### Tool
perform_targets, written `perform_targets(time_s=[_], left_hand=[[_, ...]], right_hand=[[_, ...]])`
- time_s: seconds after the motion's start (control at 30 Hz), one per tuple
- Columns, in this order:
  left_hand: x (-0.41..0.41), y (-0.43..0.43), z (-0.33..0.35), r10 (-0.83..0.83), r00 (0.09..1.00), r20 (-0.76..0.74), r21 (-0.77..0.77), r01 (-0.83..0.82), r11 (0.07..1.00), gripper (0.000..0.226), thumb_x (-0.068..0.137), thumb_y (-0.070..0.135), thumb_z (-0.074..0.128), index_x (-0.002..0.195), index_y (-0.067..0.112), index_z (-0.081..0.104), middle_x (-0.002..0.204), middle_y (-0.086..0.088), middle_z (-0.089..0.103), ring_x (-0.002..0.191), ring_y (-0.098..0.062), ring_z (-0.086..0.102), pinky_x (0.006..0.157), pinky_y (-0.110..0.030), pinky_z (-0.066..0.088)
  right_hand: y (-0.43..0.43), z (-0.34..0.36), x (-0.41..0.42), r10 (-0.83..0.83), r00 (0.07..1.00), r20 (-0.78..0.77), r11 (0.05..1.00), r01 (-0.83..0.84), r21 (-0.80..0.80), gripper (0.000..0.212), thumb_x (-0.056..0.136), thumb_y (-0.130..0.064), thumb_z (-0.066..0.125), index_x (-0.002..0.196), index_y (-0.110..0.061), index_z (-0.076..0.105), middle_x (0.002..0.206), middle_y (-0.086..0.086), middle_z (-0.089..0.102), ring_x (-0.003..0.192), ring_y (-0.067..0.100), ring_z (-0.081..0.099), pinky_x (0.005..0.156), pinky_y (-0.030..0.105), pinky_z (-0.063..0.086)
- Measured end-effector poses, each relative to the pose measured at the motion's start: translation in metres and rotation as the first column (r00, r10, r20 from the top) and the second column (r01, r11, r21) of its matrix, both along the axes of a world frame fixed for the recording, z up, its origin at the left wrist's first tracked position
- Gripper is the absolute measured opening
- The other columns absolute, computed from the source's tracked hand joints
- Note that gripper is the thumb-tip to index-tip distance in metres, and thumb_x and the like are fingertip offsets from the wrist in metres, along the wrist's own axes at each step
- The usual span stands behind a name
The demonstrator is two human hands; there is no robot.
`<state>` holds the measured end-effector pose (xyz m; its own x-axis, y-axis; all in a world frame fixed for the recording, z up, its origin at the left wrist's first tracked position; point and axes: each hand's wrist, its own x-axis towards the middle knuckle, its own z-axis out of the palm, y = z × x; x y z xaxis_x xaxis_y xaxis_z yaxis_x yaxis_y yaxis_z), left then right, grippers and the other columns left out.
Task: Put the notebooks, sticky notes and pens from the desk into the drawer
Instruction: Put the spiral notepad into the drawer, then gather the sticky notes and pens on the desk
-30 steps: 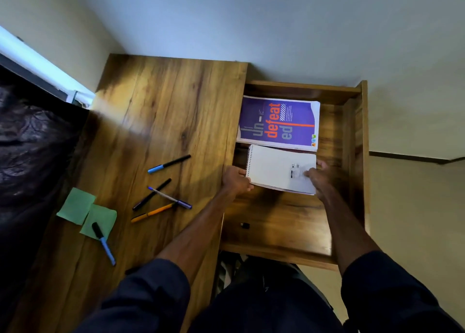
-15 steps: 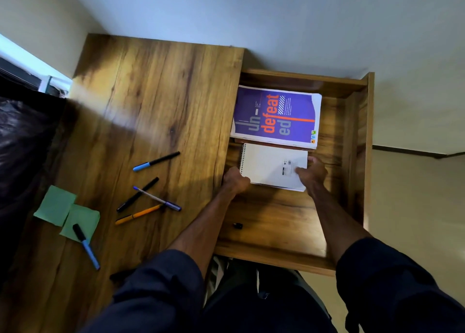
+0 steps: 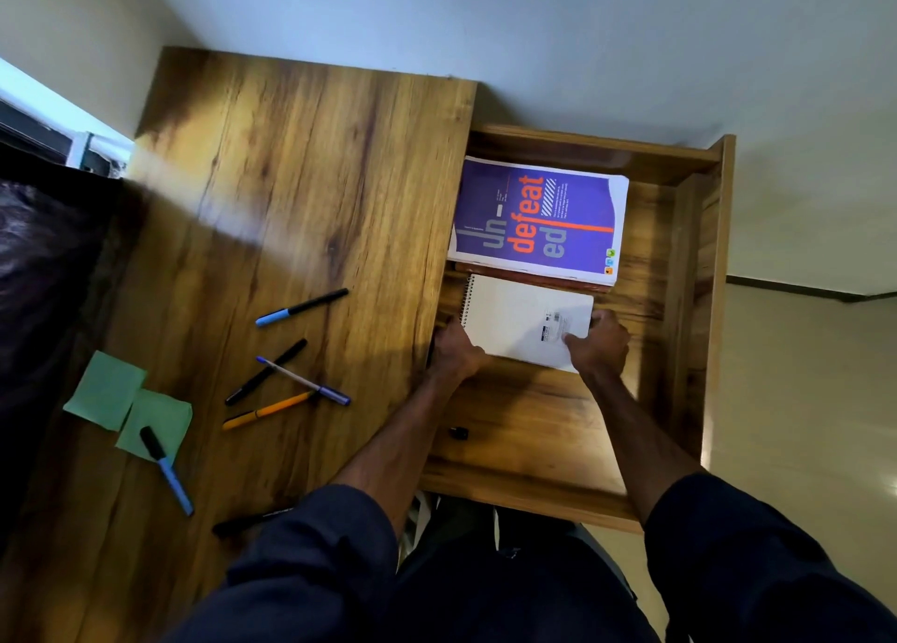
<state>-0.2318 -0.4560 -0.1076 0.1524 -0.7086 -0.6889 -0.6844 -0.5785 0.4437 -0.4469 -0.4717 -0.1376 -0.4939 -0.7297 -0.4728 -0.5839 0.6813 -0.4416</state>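
The wooden desk point(image 3: 291, 181) fills the left side, and its open drawer point(image 3: 534, 424) sits to the right. At the drawer's far end lies a purple notebook point(image 3: 539, 220). Just in front of it lies a white spiral notebook point(image 3: 519, 319). The left hand point(image 3: 454, 351) curls around its near-left corner, and the right hand point(image 3: 599, 346) pinches its right edge with the thumb on the cover. Two green sticky notes point(image 3: 104, 390) overlap on the desk, with a blue pen point(image 3: 167, 470) lying across one. Four more pens point(image 3: 267, 410) lie loose mid-desk, and a black pen point(image 3: 252, 521) lies by the sleeve.
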Motion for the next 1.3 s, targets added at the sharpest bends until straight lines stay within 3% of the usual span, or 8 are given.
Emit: perform_targets(time_s=[0.1, 0.27, 0.6, 0.73, 1.03, 1.17, 1.3], left_hand=[[-0.002, 0.000, -0.005, -0.008, 1.000, 0.020, 0.000, 0.008, 1.000, 0.059, 0.087, 0.017, 0.073, 0.138, 0.006, 0.048, 0.134, -0.013, 0.059, 0.122, -0.029, 0.059, 0.098, -0.035, 0.054], [-0.006, -0.002, -0.010, 0.003, 0.998, 0.059, 0.013, -0.004, 1.000, 0.054, 0.085, 0.020, 0.075, 0.132, 0.009, 0.053, 0.126, -0.010, 0.063, 0.111, -0.024, 0.064, 0.074, -0.024, 0.051], [-0.007, 0.000, -0.014, 0.029, 0.997, 0.069, -0.001, -0.029, 1.000, 0.058, 0.085, 0.017, 0.076, 0.136, 0.006, 0.049, 0.131, -0.012, 0.059, 0.118, -0.026, 0.060, 0.088, -0.029, 0.053], [-0.006, 0.002, -0.013, 0.040, 0.996, 0.081, -0.013, -0.040, 0.999, 0.059, 0.087, 0.013, 0.075, 0.137, 0.004, 0.047, 0.133, -0.013, 0.058, 0.121, -0.027, 0.059, 0.095, -0.031, 0.053], [-0.004, 0.004, 0.001, 0.015, 0.998, 0.059, -0.010, -0.015, 1.000, 0.062, 0.086, 0.016, 0.076, 0.139, 0.006, 0.046, 0.133, -0.013, 0.058, 0.120, -0.028, 0.059, 0.097, -0.034, 0.055], [-0.004, 0.008, 0.025, -0.025, 0.999, 0.042, -0.016, 0.025, 1.000, 0.060, 0.086, 0.017, 0.073, 0.138, 0.006, 0.047, 0.135, -0.014, 0.056, 0.119, -0.028, 0.059, 0.091, -0.031, 0.056], [0.010, 0.018, 0.063, -0.025, 0.999, -0.032, -0.119, 0.021, 0.993, 0.047, 0.093, 0.014, 0.064, 0.138, 0.010, 0.052, 0.138, -0.008, 0.056, 0.123, -0.023, 0.056, 0.095, -0.030, 0.052]], right_hand=[[-0.001, -0.001, 0.001, -0.023, 1.000, 0.003, 0.999, 0.023, -0.037, 0.056, 0.070, -0.018, 0.089, 0.114, -0.010, 0.056, 0.114, 0.014, 0.068, 0.104, 0.034, 0.066, 0.081, 0.040, 0.054], [-0.007, -0.003, 0.000, -0.001, 1.000, -0.006, 0.998, 0.000, -0.057, 0.057, 0.066, -0.020, 0.091, 0.111, -0.013, 0.057, 0.111, 0.011, 0.070, 0.101, 0.031, 0.068, 0.082, 0.042, 0.059], [-0.007, -0.002, 0.003, 0.021, 1.000, 0.009, 0.997, -0.020, -0.069, 0.056, 0.068, -0.020, 0.091, 0.113, -0.011, 0.058, 0.113, 0.012, 0.069, 0.102, 0.031, 0.067, 0.081, 0.037, 0.054], [-0.006, -0.003, 0.004, 0.039, 0.999, 0.021, 0.996, -0.037, -0.083, 0.056, 0.066, -0.023, 0.091, 0.110, -0.013, 0.057, 0.113, 0.011, 0.070, 0.101, 0.030, 0.067, 0.082, 0.042, 0.058], [-0.005, -0.003, 0.010, 0.044, 0.998, 0.046, 0.994, -0.039, -0.100, 0.054, 0.065, -0.024, 0.092, 0.106, -0.013, 0.059, 0.108, 0.010, 0.071, 0.096, 0.029, 0.068, 0.078, 0.040, 0.059], [-0.002, 0.020, 0.030, 0.023, 0.998, 0.050, 0.965, -0.009, -0.262, 0.046, 0.073, -0.025, 0.088, 0.109, -0.014, 0.062, 0.111, 0.008, 0.067, 0.097, 0.022, 0.066, 0.077, 0.036, 0.059], [-0.007, 0.066, 0.080, 0.146, 0.978, 0.146, 0.847, -0.048, -0.529, 0.028, 0.084, -0.025, 0.077, 0.105, -0.013, 0.064, 0.102, 0.002, 0.067, 0.086, 0.015, 0.061, 0.070, 0.029, 0.056]])
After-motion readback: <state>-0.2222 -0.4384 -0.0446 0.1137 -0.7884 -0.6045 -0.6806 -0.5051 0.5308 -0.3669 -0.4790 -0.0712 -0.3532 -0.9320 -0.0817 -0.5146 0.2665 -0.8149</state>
